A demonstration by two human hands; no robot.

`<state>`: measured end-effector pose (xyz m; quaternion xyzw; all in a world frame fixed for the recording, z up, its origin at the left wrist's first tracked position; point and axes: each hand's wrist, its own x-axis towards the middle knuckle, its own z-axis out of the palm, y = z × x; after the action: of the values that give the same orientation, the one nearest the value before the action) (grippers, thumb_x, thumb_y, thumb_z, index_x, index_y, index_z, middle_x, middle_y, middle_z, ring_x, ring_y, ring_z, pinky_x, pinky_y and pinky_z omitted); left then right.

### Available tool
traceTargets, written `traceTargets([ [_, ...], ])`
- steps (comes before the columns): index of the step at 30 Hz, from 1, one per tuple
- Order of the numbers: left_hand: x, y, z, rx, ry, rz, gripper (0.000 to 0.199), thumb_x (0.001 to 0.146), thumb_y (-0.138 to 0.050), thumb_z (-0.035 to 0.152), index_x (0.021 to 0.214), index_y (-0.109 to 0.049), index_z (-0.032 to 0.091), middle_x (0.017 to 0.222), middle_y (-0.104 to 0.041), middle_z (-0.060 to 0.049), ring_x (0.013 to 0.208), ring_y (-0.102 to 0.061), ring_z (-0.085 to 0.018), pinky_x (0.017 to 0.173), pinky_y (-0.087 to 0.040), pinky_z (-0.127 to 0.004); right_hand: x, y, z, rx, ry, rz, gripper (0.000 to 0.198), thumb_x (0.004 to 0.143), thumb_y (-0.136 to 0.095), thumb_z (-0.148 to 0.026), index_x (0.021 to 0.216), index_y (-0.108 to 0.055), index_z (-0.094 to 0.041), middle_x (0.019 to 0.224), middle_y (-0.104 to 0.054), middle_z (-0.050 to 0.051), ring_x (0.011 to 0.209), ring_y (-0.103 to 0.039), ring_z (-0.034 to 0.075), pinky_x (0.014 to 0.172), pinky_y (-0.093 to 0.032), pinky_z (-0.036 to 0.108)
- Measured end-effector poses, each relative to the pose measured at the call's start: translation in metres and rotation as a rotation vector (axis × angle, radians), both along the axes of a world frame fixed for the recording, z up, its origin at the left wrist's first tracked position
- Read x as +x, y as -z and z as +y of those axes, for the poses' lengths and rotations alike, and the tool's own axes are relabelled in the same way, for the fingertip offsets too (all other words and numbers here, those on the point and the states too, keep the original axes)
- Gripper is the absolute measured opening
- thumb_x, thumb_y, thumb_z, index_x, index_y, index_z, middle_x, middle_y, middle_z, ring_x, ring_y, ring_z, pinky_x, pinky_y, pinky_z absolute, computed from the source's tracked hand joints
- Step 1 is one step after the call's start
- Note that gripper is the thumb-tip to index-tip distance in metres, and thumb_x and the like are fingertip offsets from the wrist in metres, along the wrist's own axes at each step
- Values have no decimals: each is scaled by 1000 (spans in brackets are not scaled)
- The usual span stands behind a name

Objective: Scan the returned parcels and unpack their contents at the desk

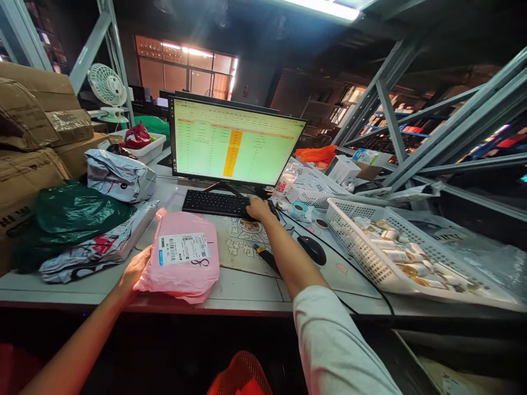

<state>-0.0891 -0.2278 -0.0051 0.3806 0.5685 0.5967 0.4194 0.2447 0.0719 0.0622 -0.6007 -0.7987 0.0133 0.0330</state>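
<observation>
A pink plastic mailing parcel [181, 277] with a white shipping label [183, 249] and a handwritten mark sits near the desk's front edge. My left hand [140, 269] grips its left side, fingers partly hidden behind it. Farther forward, my right hand [258, 208] rests on the right end of a black keyboard [214, 203], fingers bent down over the keys and holding nothing. A monitor [234, 145] behind the keyboard shows a spreadsheet with one orange column. Under my right forearm lies a yellow-and-black utility knife [265, 256], on a printed desk mat [234, 252].
A black mouse [312, 250] lies right of my forearm. White perforated baskets, one with small bottles [403, 255], fill the right side. Cardboard boxes [31, 109], a green bag [78, 211] and white parcels [119, 175] crowd the left. A cable crosses the mat.
</observation>
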Motion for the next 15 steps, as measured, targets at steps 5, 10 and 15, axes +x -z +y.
traceTargets([
  [5, 5, -2, -4, 12, 33, -59, 65, 64, -79, 69, 99, -79, 15, 106, -78, -16, 119, -67, -38, 107, -53, -48, -33, -10, 11, -76, -16, 20, 58, 97, -44, -26, 155, -44, -17, 149, -57, 18, 141, -48, 32, 115, -39, 54],
  [10, 4, 0, -6, 28, 27, -72, 70, 69, -75, 71, 107, -78, 11, 110, -78, -17, 116, -68, -38, 104, -55, -47, -7, -42, -22, 5, 2, 67, 58, 97, -43, -24, 154, -44, -15, 141, -63, 19, 130, -59, 31, 107, -46, 44],
  [15, 5, 6, -2, 64, 61, -47, 73, 69, -73, 76, 105, -78, 13, 114, -77, -16, 112, -70, -37, 102, -56, -47, 87, -43, -106, 128, 233, 50, 52, 98, -47, -40, 143, -57, -15, 124, -71, 17, 118, -66, 35, 94, -51, 42],
])
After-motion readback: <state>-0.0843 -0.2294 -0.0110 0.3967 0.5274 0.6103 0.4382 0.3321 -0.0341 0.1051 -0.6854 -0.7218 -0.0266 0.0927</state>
